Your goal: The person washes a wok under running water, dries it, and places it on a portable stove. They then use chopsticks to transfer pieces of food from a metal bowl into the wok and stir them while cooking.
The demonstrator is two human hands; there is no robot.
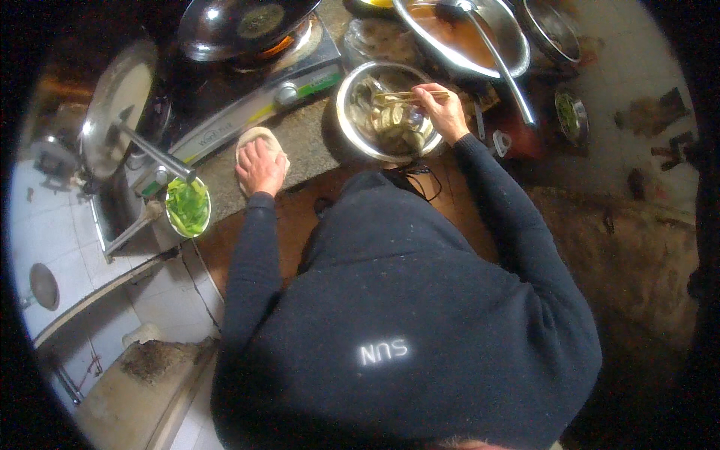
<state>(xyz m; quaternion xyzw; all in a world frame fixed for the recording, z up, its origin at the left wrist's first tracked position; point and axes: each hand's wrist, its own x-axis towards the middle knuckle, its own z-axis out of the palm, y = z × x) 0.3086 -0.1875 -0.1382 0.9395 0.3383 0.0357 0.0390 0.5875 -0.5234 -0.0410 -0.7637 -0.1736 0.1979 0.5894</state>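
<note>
My left hand [260, 165] lies palm down on a folded beige cloth [256, 136] at the counter's front edge, its fingers slightly apart on top. Between the fingers of my right hand [441, 109] is a pair of chopsticks [399, 98]. Their tips reach over a round metal bowl [344, 121]. Inside the bowl are greyish-green pieces of food [394, 121] that look wet; I cannot tell what they are. The bowl stands on the stone counter [309, 135], close before me.
A wok [225, 34] sits on a gas stove [253, 112], where an orange glow shows. Left are a pan [101, 129] with a ladle [152, 149] and a bowl of green leaves [188, 205]. At the upper right, a metal basin [520, 48] holds brown liquid and a long-handled ladle [498, 59].
</note>
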